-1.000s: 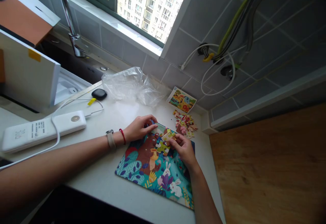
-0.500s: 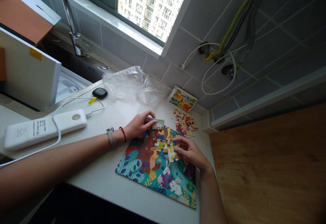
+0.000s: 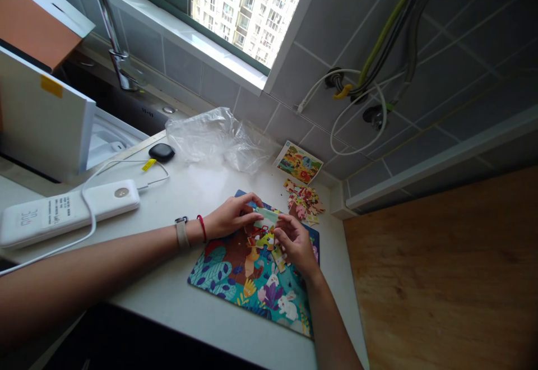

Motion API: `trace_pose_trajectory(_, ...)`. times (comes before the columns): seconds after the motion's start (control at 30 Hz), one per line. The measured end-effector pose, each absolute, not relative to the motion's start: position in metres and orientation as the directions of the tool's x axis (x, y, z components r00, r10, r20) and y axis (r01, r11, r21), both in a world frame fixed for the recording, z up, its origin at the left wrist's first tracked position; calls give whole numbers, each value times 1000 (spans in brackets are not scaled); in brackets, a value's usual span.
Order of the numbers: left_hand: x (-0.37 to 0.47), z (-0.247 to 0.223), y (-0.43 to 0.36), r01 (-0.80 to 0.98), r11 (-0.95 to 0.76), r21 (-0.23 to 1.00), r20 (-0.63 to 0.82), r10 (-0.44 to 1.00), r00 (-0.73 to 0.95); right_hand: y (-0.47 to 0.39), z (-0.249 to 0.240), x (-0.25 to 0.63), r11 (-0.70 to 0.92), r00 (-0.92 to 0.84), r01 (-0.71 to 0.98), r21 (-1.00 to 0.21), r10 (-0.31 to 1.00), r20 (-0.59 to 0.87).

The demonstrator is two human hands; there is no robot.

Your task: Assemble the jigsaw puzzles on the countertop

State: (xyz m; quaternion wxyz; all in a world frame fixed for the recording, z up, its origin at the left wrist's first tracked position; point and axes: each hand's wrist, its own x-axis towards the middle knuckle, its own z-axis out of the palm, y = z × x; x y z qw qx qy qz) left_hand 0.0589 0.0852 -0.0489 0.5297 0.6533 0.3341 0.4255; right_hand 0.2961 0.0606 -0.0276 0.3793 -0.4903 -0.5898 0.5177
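My left hand (image 3: pixel 236 214) pinches the left end of a pale green puzzle piece (image 3: pixel 267 216) between thumb and fingers. At that piece's right end, my right hand (image 3: pixel 297 242) has its thumb and fingers closed around the edge. Just below, several yellow-green joined puzzle pieces (image 3: pixel 265 241) lie on the colourful illustrated board (image 3: pixel 235 272). A pale yellow piece (image 3: pixel 278 259) rests there too, partly covered by my right hand. Past the board's far right corner is a heap of loose puzzle pieces (image 3: pixel 306 202).
A small picture card (image 3: pixel 299 162) leans by the wall, near crumpled clear plastic (image 3: pixel 218 137). To the left are a white power bank (image 3: pixel 71 210) with a cable, a black rounded case (image 3: pixel 161 152), and the sink (image 3: pixel 121 109) with its tap (image 3: pixel 120 61).
My right hand has left the pale yellow piece on the board and moved up and left to the pale green piece. My left hand has shifted slightly towards it, still gripping.
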Motion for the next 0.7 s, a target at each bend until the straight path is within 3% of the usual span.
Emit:
trace_pose_trajectory(0.17, 59, -50, 83, 38, -259, 965, 215, 866, 452, 53, -29, 288, -40, -200, 122, -992, 978, -64)
trace_pose_trajectory(0.43, 58, -52, 87, 96, -318, 943, 261, 888, 379, 73, -21, 330, 31, 82, 221, -975, 995, 50)
trace_pose_trajectory(0.7, 59, -54, 90, -112, -88, 990, 126, 905, 406, 93, -42, 360, 8, 75, 462, -887, 996, 48)
